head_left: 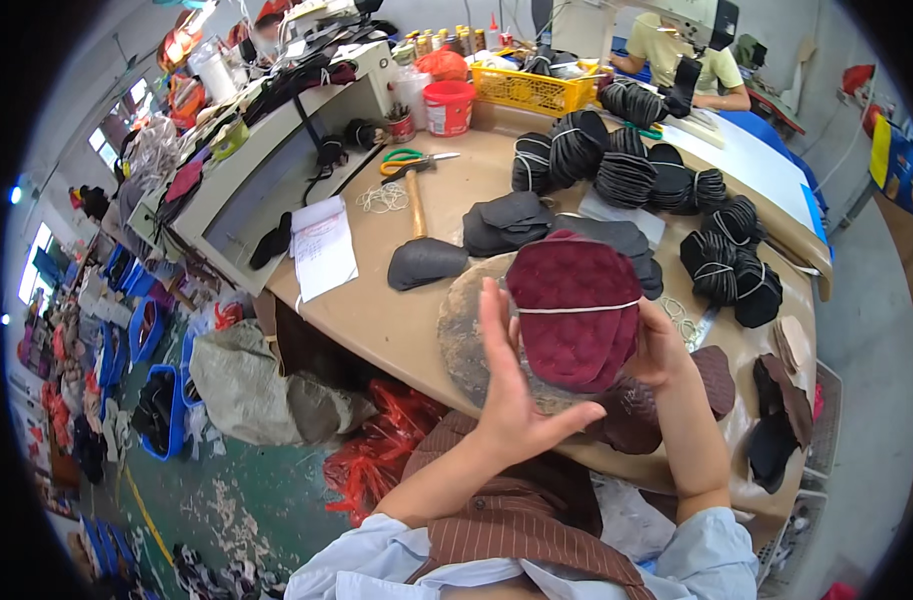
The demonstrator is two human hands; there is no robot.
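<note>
A bundle of maroon quilted shoe-upper-shaped pieces [574, 350] is held up in front of me, with a pale elastic band round its middle. My right hand [660, 345] grips its right edge. My left hand [516, 395] is open by the bundle's left edge, fingers stretched up and thumb pointing right; whether it touches the bundle I cannot tell. Behind and below the bundle lies a round, worn block [458, 335] on the table. Dark maroon pieces [711, 380] lie partly hidden behind my right forearm.
On the tan table [326, 325] lie black cut pieces [506, 220], banded black bundles [626, 178], a wooden-handled hammer [416, 205], green-orange scissors [404, 162], loose bands [384, 198] and paper [324, 250]. A yellow crate [531, 90] and red bucket [448, 110] stand behind. Another person [716, 70] sits beyond.
</note>
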